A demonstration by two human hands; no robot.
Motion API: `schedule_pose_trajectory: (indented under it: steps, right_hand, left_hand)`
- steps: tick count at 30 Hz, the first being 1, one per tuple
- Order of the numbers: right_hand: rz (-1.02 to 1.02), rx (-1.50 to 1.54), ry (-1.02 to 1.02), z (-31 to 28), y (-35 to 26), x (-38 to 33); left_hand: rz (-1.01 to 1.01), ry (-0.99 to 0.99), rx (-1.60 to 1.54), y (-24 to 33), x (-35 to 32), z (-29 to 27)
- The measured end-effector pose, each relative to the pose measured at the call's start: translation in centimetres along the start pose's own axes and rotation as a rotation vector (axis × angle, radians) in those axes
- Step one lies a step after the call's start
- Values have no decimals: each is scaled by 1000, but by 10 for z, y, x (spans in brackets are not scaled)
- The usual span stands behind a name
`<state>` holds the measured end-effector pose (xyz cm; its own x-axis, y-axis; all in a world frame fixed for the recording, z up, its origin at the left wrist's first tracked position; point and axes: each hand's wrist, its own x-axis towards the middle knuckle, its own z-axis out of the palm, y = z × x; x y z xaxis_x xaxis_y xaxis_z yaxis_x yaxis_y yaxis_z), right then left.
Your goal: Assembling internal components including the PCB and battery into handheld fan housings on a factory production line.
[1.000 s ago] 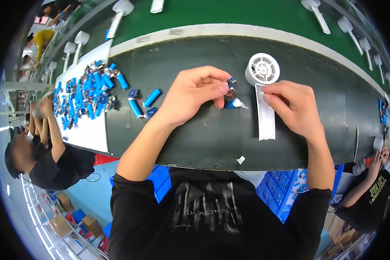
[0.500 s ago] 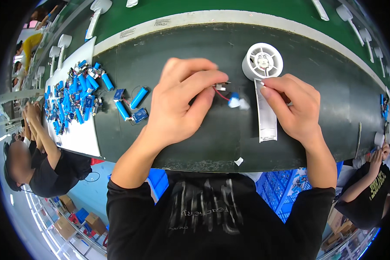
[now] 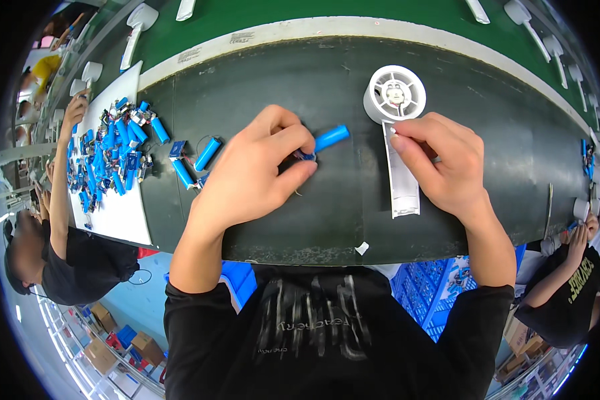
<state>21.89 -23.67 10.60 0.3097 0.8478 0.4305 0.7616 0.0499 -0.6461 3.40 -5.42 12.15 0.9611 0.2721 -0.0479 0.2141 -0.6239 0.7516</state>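
My left hand (image 3: 257, 173) pinches one end of a blue cylindrical battery cell (image 3: 329, 138) with thin wires, low over the dark work surface (image 3: 327, 220). My right hand (image 3: 443, 160) rests on a white plastic handheld fan half (image 3: 401, 127); its fingertips press the top of the flat handle, just below the round grille head. The battery lies a short way left of the fan handle, apart from it.
Two or three loose blue battery cells (image 3: 207, 155) lie left of my left hand. A white sheet (image 3: 110, 193) at far left carries a pile of several more. Another person's arm (image 3: 63, 167) reaches over that sheet. White fan parts (image 3: 137, 30) ride the green belt behind. A white scrap (image 3: 361, 249) lies near the front edge.
My left hand has drawn the blue battery out so its body now shows beyond my fingers. My right hand stays on the fan handle.
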Motion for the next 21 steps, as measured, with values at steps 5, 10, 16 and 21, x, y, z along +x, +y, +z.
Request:
schedule_pose_trajectory:
  steps: [5,10,16,21]
  right_hand:
    - [-4,-7,6,0,1,-1]
    - [-10,11,0,2,2,-1]
    - [-9,6,7,3,4,1]
    - [91,82,-24,-1,1,-1]
  left_hand:
    - [104,197,307,-6,-4,-9]
    - [-29,121,299,-9,-3,-7]
    - [-53,113,347,-9,-3,-6]
    - [-18,194,220,-16,0,-13]
